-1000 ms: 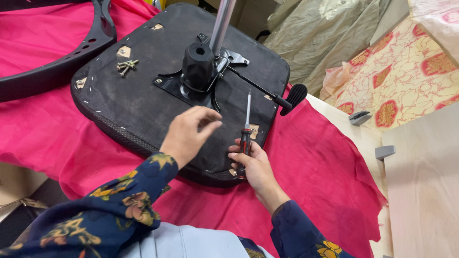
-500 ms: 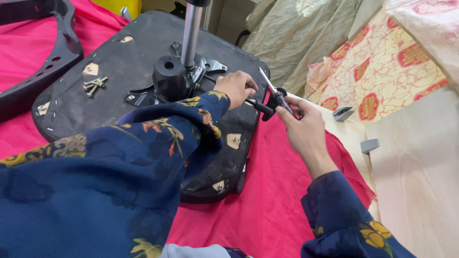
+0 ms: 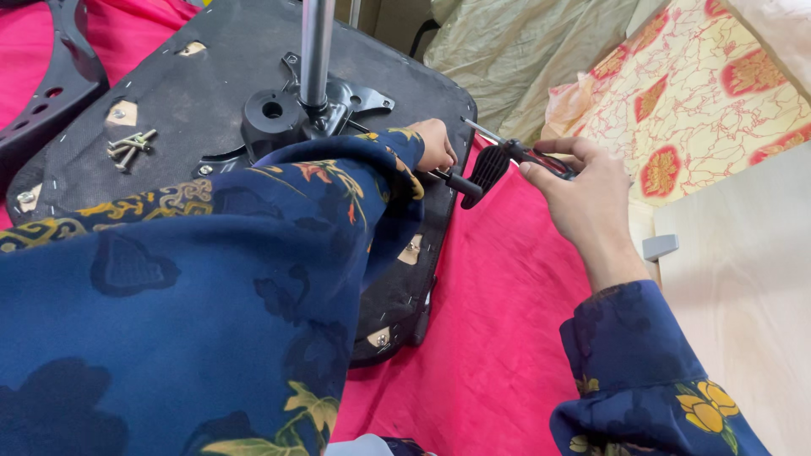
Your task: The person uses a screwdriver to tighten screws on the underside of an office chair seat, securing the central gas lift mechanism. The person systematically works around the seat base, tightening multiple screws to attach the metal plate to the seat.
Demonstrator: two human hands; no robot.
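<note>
Left hand (image 3: 435, 145) gripping lever rod (image 3: 452, 180) at chair base (image 3: 211, 110) edge, sleeve hiding palm, right hand (image 3: 583, 190) clasping screwdriver (image 3: 515, 152), tip obscured

metal post (image 3: 315, 51) blocks centre, pink cloth (image 3: 507, 321) open (right side)

Your sleeves (image 3: 211, 321) are dark blue with yellow, orange and green flowers; the upturned seat base (image 3: 169, 93) beside them is black, with a silver metal column (image 3: 317, 51) rising from it; under the seat base lies a bright pink cloth (image 3: 498, 338); right of the seat base, a yellow fabric (image 3: 701, 93) carries red vein lines and red medallions.
</note>
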